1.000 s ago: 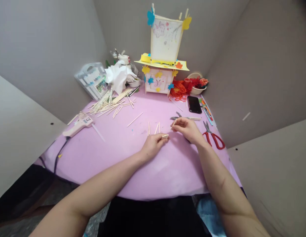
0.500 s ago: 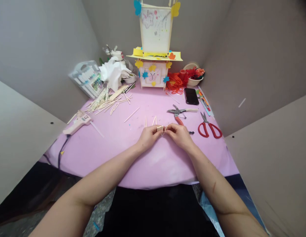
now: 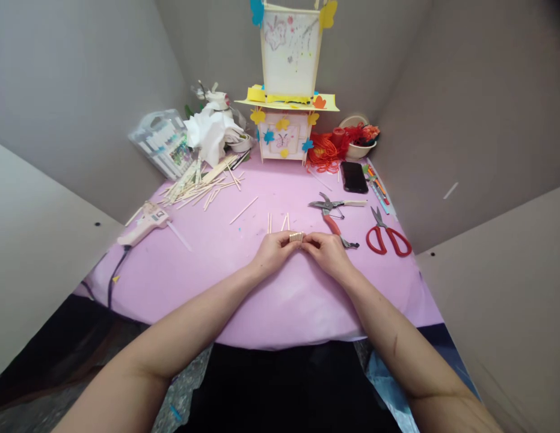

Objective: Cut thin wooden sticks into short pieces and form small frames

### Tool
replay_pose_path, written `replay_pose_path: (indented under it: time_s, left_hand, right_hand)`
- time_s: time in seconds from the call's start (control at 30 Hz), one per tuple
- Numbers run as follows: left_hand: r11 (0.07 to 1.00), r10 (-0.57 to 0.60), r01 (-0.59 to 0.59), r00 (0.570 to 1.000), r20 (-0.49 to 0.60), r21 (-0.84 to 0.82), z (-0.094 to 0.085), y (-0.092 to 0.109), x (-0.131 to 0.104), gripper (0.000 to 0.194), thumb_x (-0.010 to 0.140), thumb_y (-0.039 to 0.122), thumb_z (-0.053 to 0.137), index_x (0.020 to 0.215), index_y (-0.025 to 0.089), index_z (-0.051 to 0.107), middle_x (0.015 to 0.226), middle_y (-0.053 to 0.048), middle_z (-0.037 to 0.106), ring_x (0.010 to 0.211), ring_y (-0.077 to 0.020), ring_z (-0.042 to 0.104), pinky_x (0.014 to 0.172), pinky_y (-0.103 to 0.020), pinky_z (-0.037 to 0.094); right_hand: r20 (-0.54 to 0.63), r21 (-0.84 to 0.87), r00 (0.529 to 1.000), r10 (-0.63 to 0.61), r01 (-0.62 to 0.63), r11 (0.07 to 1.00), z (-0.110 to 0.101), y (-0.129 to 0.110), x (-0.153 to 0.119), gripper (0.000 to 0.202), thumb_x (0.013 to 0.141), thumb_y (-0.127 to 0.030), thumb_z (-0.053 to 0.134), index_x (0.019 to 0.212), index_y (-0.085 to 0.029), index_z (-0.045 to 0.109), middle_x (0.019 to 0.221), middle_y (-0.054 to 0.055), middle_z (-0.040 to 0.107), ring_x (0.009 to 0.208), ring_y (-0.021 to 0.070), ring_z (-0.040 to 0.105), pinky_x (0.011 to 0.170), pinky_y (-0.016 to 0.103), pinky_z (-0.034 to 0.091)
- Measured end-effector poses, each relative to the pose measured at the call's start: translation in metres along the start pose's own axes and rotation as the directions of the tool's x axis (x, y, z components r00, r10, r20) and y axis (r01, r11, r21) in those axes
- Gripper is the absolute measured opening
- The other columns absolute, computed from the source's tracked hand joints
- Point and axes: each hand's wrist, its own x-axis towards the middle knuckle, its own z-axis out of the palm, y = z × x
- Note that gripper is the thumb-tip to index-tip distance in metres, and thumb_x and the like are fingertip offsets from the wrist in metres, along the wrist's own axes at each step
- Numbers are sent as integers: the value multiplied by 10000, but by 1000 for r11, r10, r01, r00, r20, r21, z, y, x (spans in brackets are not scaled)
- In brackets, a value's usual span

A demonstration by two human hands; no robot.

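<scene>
Low over the front of the pink-covered table [image 3: 243, 300], my left hand [image 3: 274, 251] pinches a small row of short pale wooden sticks [image 3: 296, 237], lined up side by side. My right hand [image 3: 325, 248] is closed at the right end of that row, fingertips pressed together; whether they grip the row or a separate stick is hidden. Just beyond my hands lie a few loose wooden sticks [image 3: 269, 222]. Red-handled pruning shears [image 3: 332, 224] lie just past my right hand, with red-handled scissors [image 3: 388, 239] farther right.
A pink glue gun [image 3: 147, 225] lies at left with its cord. Behind it are a pile of wooden sticks [image 3: 203, 187] and a marker case [image 3: 165, 144]. A paper lantern [image 3: 284, 135] stands at the back. At right are red cord [image 3: 325, 153] and a phone [image 3: 354, 177].
My right fingers have come closer to the row of sticks, against its right end. My left hand keeps its hold. The view has shifted slightly.
</scene>
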Motion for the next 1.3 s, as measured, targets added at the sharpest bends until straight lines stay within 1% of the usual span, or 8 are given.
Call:
replay_pose_path:
  time_s: [0.33,0.57,0.63,0.7,0.83,0.93,1.17,1.3]
  left_hand:
    - [998,-39,39,999,-3,-48,-1,0,2,220,791,247,616,959,149,720,966,-69,728,908,-200,664,839,-299,494]
    - [1000,-8,8,999,-34,3,3,2,0,182,813,246,592,904,167,728,946,-48,732,891,-186,667,823,-277,498]
    - [999,0,2,999,-37,46,4,3,-1,183,819,249,585,908,176,727,944,-41,732,889,-185,666,824,-274,493]
    - [998,9,-7,999,-34,70,4,3,-2,197,824,254,581,941,182,722,962,-39,729,903,-188,660,836,-277,484]
    - [993,23,-19,999,-27,115,5,4,-2,202,836,288,573,929,180,716,898,-24,724,824,-179,643,771,-267,474]
    - [991,12,-8,1000,-28,137,6,5,-1,193,832,290,574,893,174,717,836,-14,715,769,-168,627,731,-256,465]
    - [992,-18,18,1000,-3,123,4,7,-1,204,834,276,553,889,158,711,851,-24,713,778,-168,621,730,-246,457]
    - [993,-15,13,1000,15,121,3,4,0,201,830,249,539,890,151,704,857,-25,712,783,-167,621,737,-246,456]
  right_hand:
    - [-2,0,999,-52,52,999,2,-4,-2,108,826,-199,603,757,-191,685,763,27,701,666,151,610,644,255,434]
    - [-37,-2,999,29,-29,1000,-5,-3,-3,127,779,-235,656,661,-189,653,665,9,660,616,144,574,621,266,418]
    - [-76,67,994,83,-78,995,-11,-1,-2,110,737,-263,697,678,-185,646,650,2,641,592,137,552,594,263,417]
    - [-97,191,990,104,-84,978,-16,-1,-1,124,726,-281,704,784,-181,661,697,5,640,597,130,537,582,257,426]
    - [-64,334,997,37,-13,942,-18,-4,3,211,757,-285,671,946,-192,685,833,30,653,668,132,545,615,261,445]
    - [-60,337,998,27,-5,941,-15,-6,5,145,770,-257,653,892,-198,705,856,36,663,701,138,560,644,271,449]
    - [-79,341,997,21,8,940,-9,-8,9,79,783,-223,638,813,-186,701,794,27,652,717,139,568,655,263,436]
    - [-37,370,998,58,-41,928,-9,-7,11,79,766,-243,657,780,-175,693,775,24,653,699,138,569,651,262,436]
